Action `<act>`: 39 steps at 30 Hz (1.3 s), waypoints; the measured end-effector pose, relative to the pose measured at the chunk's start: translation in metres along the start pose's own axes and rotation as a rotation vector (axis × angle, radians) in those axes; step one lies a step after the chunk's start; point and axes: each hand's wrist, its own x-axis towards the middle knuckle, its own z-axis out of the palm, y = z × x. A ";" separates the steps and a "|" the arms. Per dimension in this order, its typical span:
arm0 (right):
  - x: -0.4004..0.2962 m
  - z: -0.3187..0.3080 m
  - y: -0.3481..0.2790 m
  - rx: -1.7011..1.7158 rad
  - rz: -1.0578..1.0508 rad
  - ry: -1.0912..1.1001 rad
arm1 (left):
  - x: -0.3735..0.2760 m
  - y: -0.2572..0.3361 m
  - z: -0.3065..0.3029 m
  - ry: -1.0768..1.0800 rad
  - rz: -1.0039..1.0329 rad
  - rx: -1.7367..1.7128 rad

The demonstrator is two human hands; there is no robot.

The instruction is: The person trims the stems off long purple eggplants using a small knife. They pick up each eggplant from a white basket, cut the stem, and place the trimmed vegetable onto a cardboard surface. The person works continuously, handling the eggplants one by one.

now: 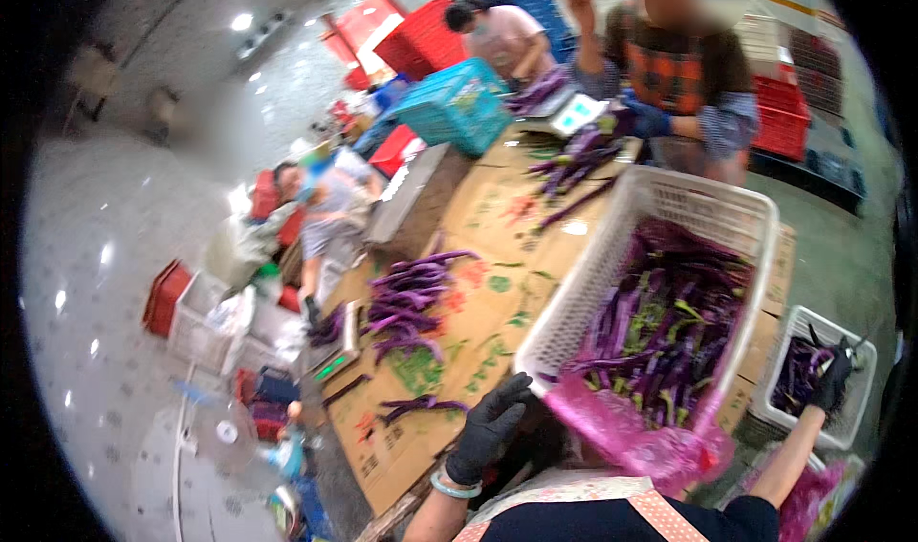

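Observation:
My left hand (488,427), in a black glove with a pale bangle at the wrist, is beside the near corner of a large white plastic crate (566,305). Its fingers are apart, their tips close to the rim; I see nothing held. Long purple eggplants (660,327) fill much of the crate, and pink plastic film (617,427) hangs over its near edge. Far to the right, my right hand (832,381), also black-gloved, reaches into a smaller white crate (860,413) among dark eggplants (792,370). Blur hides whether its fingers grip one.
Cardboard (401,463) covers the table, with eggplants (412,291) piled on it. One scale (348,348) stands left, another (577,112) at the far end. Co-workers (337,205) (513,40) (667,62) stand around the table. Turquoise crates (452,105) are stacked beyond.

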 end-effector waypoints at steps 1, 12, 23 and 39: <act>-0.018 0.014 -0.011 -0.041 -0.143 -0.006 | -0.006 -0.002 -0.011 0.061 -0.049 -0.055; -0.369 0.182 -0.248 -0.086 -0.994 -1.163 | 0.018 -0.037 -0.082 0.128 0.382 -0.165; -0.640 0.360 -0.264 -0.191 -1.365 -1.381 | 0.011 -0.035 -0.103 -0.813 0.106 -0.618; -0.744 0.383 -0.235 -0.257 -1.006 -2.023 | -0.019 -0.132 -0.283 0.360 0.341 -0.156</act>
